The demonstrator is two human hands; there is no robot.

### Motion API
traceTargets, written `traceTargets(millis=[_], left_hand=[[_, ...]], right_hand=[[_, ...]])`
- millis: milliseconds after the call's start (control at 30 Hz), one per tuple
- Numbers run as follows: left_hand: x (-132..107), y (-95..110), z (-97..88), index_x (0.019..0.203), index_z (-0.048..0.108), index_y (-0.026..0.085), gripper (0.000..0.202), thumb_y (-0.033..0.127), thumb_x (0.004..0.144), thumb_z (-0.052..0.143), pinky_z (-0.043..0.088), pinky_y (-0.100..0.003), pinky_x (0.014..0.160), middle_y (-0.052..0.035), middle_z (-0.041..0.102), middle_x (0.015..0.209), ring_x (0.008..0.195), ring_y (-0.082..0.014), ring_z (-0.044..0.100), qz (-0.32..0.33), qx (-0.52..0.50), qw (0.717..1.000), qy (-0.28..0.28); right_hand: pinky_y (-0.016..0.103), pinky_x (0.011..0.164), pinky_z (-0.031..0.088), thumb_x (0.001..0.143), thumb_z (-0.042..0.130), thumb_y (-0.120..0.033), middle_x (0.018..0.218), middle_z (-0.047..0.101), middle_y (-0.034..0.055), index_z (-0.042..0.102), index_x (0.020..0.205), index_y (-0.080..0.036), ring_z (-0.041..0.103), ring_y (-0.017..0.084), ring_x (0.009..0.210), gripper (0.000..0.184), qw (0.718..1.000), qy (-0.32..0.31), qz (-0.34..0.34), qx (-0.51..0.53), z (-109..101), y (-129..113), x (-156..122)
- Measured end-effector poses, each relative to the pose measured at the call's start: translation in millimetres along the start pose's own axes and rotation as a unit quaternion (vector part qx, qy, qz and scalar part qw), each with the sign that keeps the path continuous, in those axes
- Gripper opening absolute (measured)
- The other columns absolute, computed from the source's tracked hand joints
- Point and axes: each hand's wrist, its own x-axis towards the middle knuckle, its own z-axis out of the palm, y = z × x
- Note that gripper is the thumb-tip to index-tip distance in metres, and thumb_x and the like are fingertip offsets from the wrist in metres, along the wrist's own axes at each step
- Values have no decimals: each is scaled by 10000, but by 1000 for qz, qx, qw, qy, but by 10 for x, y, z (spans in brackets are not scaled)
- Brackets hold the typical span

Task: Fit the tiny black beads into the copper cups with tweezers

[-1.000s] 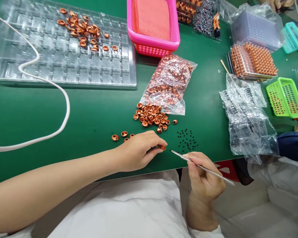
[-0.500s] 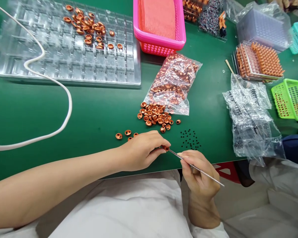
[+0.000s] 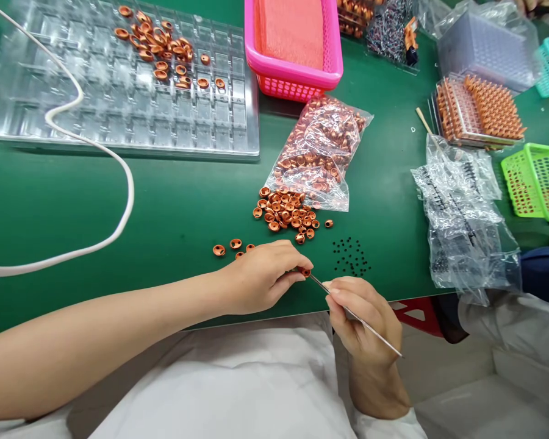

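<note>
My left hand pinches a small copper ring between thumb and forefinger, low over the green table's front edge. Gripped in my right hand is a thin metal pick, whose tip touches that ring. A loose pile of copper rings lies just beyond my hands, spilling from a clear bag of rings. Tiny black beads are scattered to the right of the ring. Three single rings rest beside my left knuckles.
A clear blister tray with several rings sits at the back left, a white cable looping across it. A pink basket stands at the back centre. Plastic bags, a green basket and racks of orange parts fill the right side.
My right hand has moved left and brought the pick's tip from a short way off up to the ring held by my left hand. The left hand has stayed in place.
</note>
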Motion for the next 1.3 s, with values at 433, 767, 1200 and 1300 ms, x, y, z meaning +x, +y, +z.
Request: traceTargets(millis=[433,767,1200,1300], left_hand=[[-11,-23,36,1037,705,176,148,126,988,575,545,-287,779,-49,786,929,860,-186,693,-24,0,1000,17],[-9,-33,26,1067,742,193,191,116,966,599,563,-284,797,-38,797,921,893,-181,714,-52,-32,998,17],[32,6,-13,1035,750,163,140,122,947,649,547,-251,739,-38,767,902,820,-163,712,-95,-34,995,1],[43,13,-15,1034,749,168,139,124,948,649,547,-250,746,-36,769,910,828,-164,714,-99,-36,994,-2]], right_hand=[[351,766,674,900,669,-45,1021,768,53,608,1271,-252,761,196,933,429,999,-31,-20,-14,0,2,40],[352,757,672,886,679,-45,1032,772,63,619,1261,-233,763,200,919,424,999,-27,-19,-11,-3,14,18],[379,748,683,904,673,-53,1008,774,53,604,1266,-249,761,199,923,417,1000,-3,-17,-19,3,16,13],[375,753,685,907,672,-58,1003,774,47,606,1262,-257,765,195,910,412,1000,0,-9,-19,2,11,5]])
